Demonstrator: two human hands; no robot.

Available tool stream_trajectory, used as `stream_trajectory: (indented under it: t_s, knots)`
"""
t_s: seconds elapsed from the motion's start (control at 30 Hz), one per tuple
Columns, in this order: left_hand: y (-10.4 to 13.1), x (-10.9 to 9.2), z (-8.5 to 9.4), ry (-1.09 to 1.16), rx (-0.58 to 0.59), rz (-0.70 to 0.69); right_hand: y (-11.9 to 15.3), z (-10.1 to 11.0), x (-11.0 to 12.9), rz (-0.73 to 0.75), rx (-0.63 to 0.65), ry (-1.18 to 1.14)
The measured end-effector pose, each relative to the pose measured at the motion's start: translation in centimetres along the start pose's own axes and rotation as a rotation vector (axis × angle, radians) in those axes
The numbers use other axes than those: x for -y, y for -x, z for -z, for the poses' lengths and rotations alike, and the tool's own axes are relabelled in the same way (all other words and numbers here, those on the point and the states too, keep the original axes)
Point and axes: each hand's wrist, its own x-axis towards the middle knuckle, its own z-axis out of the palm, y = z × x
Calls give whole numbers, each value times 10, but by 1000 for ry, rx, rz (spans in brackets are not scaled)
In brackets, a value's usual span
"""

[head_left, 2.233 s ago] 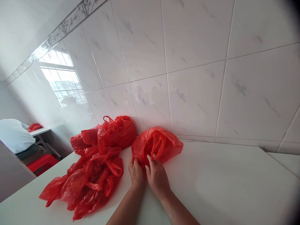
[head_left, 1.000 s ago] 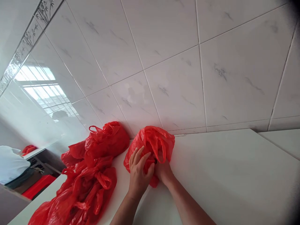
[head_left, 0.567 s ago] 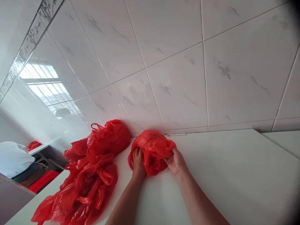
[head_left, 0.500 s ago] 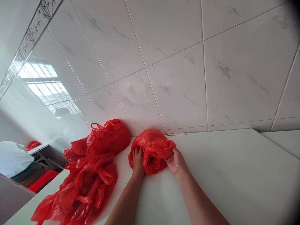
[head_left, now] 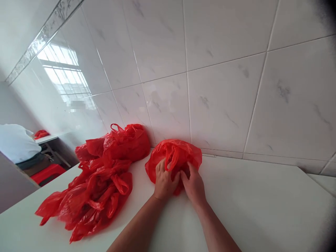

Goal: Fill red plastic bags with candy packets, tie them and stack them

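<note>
While reaching over the white bench [head_left: 262,210], touching the red plastic bag [head_left: 181,150] beside the tiled wall [head_left: 223,91] with half-curled fingers of left hand [head_left: 164,179] and right hand [head_left: 194,186]; cannot tell whether gripping.

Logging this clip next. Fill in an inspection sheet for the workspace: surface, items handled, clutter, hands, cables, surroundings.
Surface: white tabletop, set along a tiled wall.
Items handled: one crumpled red plastic bag on the tabletop near the wall; contents, if any, cannot be told.
Clutter: heap of red plastic bags, left of the handled bag, reaching back toward the wall.
Left hand: on the front of the handled bag, by a handle loop.
Right hand: at the same bag's front right, fingers bent; grip unclear.
Cables: nothing seen.
Surroundings: person in a white top at far left, beside another table with a red bundle.
</note>
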Motion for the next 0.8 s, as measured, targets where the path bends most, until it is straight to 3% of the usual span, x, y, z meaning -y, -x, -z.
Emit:
stream_trajectory:
  t_s: [0.13,0.3,0.5,0.67,0.8]
  knots:
    - [0,-9,3,43,98,-95,7,-9,9,186,-141,213]
    - [0,-13,9,68,145,-131,17,-21,18,613,-224,498]
    - [2,-14,8,57,166,-124,12,-15,11,602,-129,648]
    - [-7,-8,-2,32,191,-121,15,0,11,674,-200,692]
    - [-22,8,-17,15,232,-71,43,11,26,860,-17,706]
